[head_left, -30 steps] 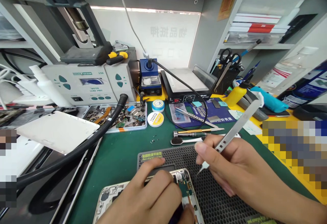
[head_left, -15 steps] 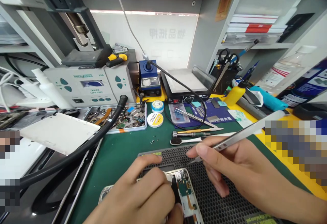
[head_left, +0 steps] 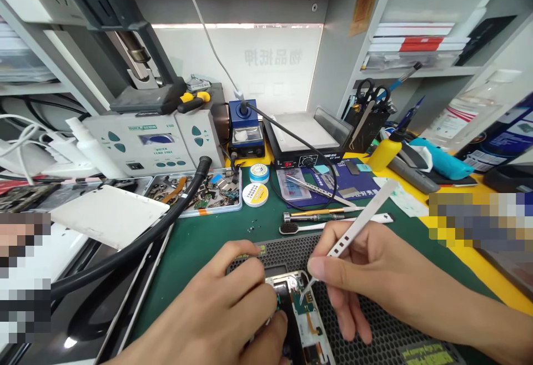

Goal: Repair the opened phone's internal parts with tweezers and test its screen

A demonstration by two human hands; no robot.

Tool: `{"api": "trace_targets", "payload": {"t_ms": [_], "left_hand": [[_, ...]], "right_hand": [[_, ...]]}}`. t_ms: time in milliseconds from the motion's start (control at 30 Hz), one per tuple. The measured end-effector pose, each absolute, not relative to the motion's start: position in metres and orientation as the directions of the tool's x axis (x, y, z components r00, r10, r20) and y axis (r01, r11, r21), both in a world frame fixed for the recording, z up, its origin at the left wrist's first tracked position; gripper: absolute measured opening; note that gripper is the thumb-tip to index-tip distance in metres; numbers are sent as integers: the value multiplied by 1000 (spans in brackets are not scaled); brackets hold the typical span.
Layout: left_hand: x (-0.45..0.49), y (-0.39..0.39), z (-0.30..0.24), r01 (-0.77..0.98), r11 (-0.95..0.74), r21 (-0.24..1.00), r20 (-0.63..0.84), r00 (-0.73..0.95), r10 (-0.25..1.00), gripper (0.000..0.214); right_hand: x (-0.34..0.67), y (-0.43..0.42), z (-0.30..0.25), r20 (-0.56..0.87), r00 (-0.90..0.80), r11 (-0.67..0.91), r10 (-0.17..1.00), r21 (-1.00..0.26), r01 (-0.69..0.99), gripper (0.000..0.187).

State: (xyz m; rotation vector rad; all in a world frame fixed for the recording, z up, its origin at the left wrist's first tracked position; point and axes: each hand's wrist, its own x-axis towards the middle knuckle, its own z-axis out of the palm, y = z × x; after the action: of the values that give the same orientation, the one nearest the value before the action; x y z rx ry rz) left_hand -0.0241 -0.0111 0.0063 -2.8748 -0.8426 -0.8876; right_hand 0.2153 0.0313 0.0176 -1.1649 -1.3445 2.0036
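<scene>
An opened phone [head_left: 310, 329] lies on a black honeycomb mat [head_left: 353, 320], its green circuit board and an orange flex cable exposed. My left hand [head_left: 233, 304] is curled over the phone's left side, thumb low near the black inner part, and hides much of it. In my right hand [head_left: 353, 276] metal tweezers [head_left: 362, 218] are pinched between thumb and fingers. Their tips touch or hover just above the green board near the top right of the phone; contact is hard to tell.
Beyond the mat lie a toothbrush [head_left: 316, 226], a gold pen-like tool [head_left: 320, 211] and two round tins [head_left: 255, 194]. A parts tray [head_left: 208, 209], a hot-air station [head_left: 150, 143] and a heating plate [head_left: 303, 132] stand behind. A thick black hose [head_left: 162, 232] crosses the left side.
My right hand has lowered the tweezers, swung them more upright and brought their tips onto or just over the circuit board. My left hand stays at the phone. The view has shifted slightly.
</scene>
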Motion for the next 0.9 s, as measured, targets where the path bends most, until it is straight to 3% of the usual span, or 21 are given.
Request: {"api": "trace_targets", "payload": {"t_ms": [333, 500, 667, 900], "left_hand": [[-11, -6, 7, 565, -825, 33, 555, 676, 485, 24], [-19, -9, 5, 530, -845, 71, 533, 696, 482, 21], [-25, -10, 5, 494, -858, 138, 503, 711, 491, 32], [-25, -10, 2, 486, -862, 142, 499, 717, 486, 31]], "right_hand": [[208, 23, 10, -416, -450, -408, 790, -905, 121, 37], [210, 22, 6, -414, -455, -403, 788, -906, 128, 36], [209, 22, 9, -418, -451, -389, 789, -907, 160, 39], [195, 34, 31, -412, -483, -357, 772, -911, 207, 49]]}}
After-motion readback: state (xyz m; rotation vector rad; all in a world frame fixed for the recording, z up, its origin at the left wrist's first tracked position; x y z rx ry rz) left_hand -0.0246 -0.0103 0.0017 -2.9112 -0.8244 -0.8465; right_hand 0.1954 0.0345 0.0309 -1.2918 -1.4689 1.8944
